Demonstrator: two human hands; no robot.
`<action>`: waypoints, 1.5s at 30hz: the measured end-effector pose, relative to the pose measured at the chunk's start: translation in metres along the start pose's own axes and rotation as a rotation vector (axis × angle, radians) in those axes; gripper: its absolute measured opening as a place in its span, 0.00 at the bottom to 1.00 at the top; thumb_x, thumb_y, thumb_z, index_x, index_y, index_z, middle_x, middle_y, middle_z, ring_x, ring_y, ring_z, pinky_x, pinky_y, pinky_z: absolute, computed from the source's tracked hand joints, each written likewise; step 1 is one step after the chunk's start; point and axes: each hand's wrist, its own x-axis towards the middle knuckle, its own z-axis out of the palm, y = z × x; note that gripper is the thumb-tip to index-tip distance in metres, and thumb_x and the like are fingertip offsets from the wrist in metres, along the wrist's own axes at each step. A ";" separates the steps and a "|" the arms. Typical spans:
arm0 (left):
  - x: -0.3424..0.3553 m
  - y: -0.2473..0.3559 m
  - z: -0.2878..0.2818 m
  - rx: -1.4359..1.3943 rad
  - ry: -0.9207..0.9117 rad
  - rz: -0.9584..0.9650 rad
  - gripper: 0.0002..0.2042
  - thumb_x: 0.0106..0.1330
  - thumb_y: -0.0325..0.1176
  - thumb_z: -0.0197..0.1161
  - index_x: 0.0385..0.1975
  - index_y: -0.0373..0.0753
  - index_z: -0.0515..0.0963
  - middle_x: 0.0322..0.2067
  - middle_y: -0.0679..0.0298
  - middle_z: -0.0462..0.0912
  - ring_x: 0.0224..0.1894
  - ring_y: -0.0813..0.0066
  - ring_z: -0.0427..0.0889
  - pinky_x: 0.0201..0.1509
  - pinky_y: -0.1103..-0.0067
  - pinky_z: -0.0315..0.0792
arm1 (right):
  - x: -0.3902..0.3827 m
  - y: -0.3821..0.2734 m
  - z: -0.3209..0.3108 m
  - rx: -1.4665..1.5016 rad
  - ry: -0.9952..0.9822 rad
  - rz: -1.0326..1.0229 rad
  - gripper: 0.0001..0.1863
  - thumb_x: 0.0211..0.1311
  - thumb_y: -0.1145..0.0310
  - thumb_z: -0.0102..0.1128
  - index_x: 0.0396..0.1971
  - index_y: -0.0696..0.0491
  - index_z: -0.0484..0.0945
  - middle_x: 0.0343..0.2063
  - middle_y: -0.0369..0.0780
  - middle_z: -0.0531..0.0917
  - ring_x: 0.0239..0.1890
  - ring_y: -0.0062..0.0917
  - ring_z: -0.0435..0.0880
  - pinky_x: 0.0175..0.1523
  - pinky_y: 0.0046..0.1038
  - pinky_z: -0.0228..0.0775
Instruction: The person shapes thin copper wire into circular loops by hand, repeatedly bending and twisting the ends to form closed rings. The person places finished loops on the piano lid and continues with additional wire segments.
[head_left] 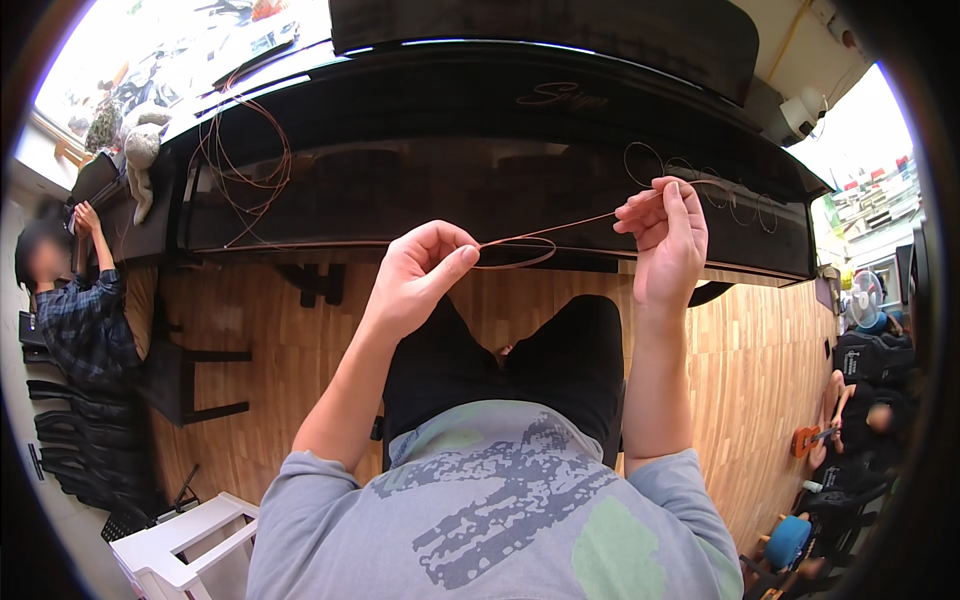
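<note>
A thin copper-coloured instrument string [560, 228] runs between my hands, over the front edge of the black piano [420, 120]. My left hand [420, 275] pinches it between thumb and index finger, and a small loop of it hangs by those fingertips. Higher and to the right, my right hand [668, 235] has the string between thumb and fingers, palm toward me. Past that hand, several thin loops [768, 212] lie over the piano's dark surface, seemingly part of the same string. A larger loose coil of copper-coloured strings [289, 160] rests at the piano's left.
At far left, a person in a checked shirt [85, 325] sits by a black stool [195, 385]. A plush toy [143, 150] is at the piano's left end. A white wooden frame [175, 545] stands lower left. On the right are another person holding a ukulele [805, 441] and a fan [864, 295].
</note>
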 end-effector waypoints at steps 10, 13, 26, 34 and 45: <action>0.004 0.003 -0.010 -0.266 0.037 -0.130 0.09 0.71 0.34 0.55 0.34 0.37 0.78 0.16 0.77 0.63 0.16 0.92 0.55 0.17 0.89 0.49 | -0.003 -0.001 -0.011 0.056 -0.138 -0.180 0.10 0.71 0.69 0.49 0.42 0.56 0.77 0.27 0.39 0.81 0.29 0.19 0.81 0.31 0.18 0.73; 0.012 0.007 -0.011 -0.381 0.087 -0.148 0.09 0.71 0.35 0.54 0.32 0.38 0.77 0.15 0.77 0.60 0.16 0.91 0.56 0.16 0.90 0.50 | -0.022 0.007 -0.010 -0.207 -0.269 -0.363 0.09 0.67 0.74 0.53 0.44 0.57 0.78 0.30 0.39 0.81 0.29 0.20 0.80 0.33 0.19 0.73; 0.028 0.043 -0.010 -0.023 -0.135 -0.110 0.10 0.66 0.36 0.62 0.28 0.36 0.83 0.21 0.72 0.79 0.23 0.90 0.70 0.28 0.89 0.65 | -0.023 -0.001 0.006 -0.633 -0.282 -0.391 0.19 0.68 0.68 0.53 0.56 0.56 0.71 0.46 0.40 0.77 0.46 0.23 0.77 0.49 0.24 0.69; 0.029 0.050 -0.001 0.083 -0.141 -0.134 0.12 0.66 0.37 0.63 0.35 0.33 0.84 0.26 0.69 0.83 0.28 0.89 0.74 0.32 0.88 0.67 | -0.019 0.000 0.054 -0.525 -0.585 0.252 0.12 0.70 0.66 0.52 0.37 0.58 0.80 0.17 0.30 0.75 0.23 0.10 0.71 0.28 0.16 0.62; 0.027 0.033 -0.012 0.009 -0.040 -0.150 0.12 0.68 0.38 0.60 0.39 0.35 0.84 0.11 0.82 0.63 0.12 0.96 0.50 0.15 0.88 0.41 | -0.005 0.006 0.031 -0.136 -0.403 0.440 0.10 0.67 0.66 0.58 0.33 0.58 0.81 0.16 0.26 0.72 0.15 0.04 0.60 0.19 0.11 0.47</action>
